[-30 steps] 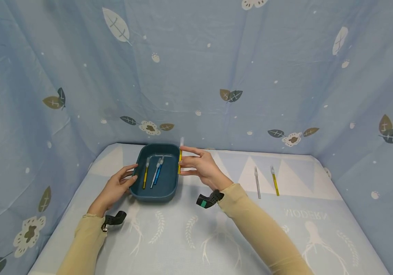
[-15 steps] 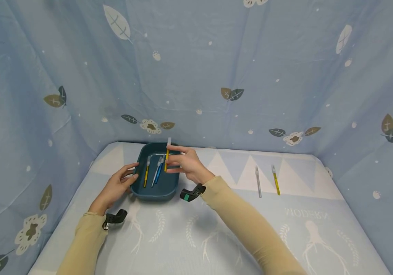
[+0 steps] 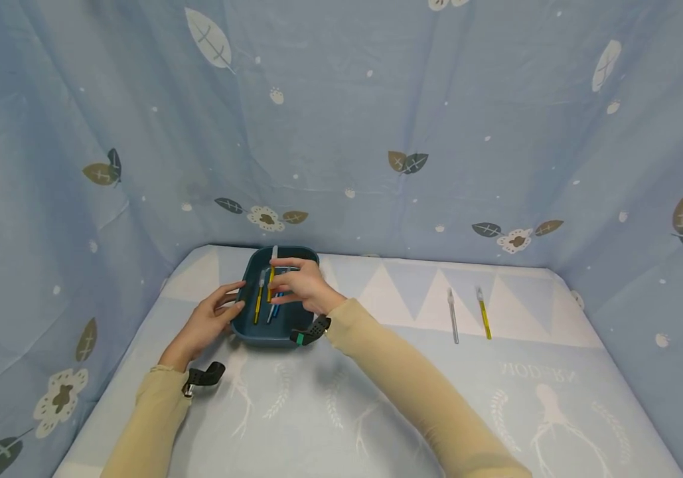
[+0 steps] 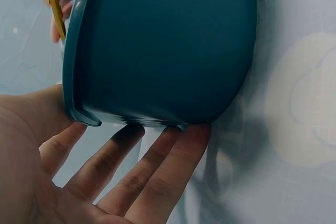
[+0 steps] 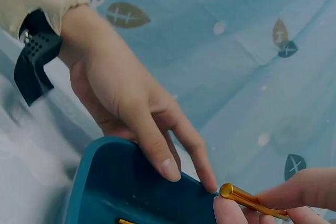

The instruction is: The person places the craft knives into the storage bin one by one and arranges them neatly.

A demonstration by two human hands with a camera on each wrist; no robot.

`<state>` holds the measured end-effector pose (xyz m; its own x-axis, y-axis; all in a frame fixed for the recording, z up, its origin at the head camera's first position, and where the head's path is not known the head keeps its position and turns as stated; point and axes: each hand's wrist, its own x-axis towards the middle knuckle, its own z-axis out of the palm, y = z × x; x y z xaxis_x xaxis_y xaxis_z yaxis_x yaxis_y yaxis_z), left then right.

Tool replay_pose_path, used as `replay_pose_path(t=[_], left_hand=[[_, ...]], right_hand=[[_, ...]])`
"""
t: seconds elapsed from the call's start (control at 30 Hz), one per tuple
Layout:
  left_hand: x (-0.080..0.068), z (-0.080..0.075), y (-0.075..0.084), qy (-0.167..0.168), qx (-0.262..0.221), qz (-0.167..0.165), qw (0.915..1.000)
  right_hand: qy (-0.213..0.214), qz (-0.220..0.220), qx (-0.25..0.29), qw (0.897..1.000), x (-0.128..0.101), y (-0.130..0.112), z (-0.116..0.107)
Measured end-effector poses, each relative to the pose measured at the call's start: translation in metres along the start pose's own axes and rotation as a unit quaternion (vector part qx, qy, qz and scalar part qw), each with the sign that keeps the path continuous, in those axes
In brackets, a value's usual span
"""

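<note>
Two hands at a teal tray, one steadying it, one holding a yellow tool over it.

Low in the frame, left of centre, the left hand (image 3: 206,323) rests with straight, relaxed fingers against the outer wall of the teal tray (image 3: 248,277). Just beyond it, the right hand (image 3: 304,290) pinches a yellow tool (image 3: 271,271) between its fingertips, upright over the tray, above the yellow and blue tools (image 3: 258,304) lying inside. At right of centre, well apart on the patterned surface (image 3: 377,398), lie a clear tool (image 3: 453,315) and another yellow one (image 3: 484,312). Leaf-print cloth (image 3: 341,119) fills the upper frame.
</note>
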<state>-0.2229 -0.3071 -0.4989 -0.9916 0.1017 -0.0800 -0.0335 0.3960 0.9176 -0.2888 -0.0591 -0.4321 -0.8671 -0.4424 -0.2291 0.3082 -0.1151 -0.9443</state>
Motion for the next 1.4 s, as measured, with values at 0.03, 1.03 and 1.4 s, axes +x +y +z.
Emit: replay_pose_path(t=[0.03,1.03,1.4], left_hand=[[0.000,0.000,0.000,0.000,0.001,-0.001,1.0000],[-0.002,-0.003,0.002,-0.005,0.003,0.005,1.0000],[-0.003,0.001,0.002,0.001,0.010,0.012,0.9999]], right_hand=[[0.000,0.001,-0.002,1.000,0.002,0.001,0.002],[0.066,0.046,-0.068,0.994,0.054,0.026,0.036],[0.058,0.041,-0.044,0.997,0.058,0.029,0.040]])
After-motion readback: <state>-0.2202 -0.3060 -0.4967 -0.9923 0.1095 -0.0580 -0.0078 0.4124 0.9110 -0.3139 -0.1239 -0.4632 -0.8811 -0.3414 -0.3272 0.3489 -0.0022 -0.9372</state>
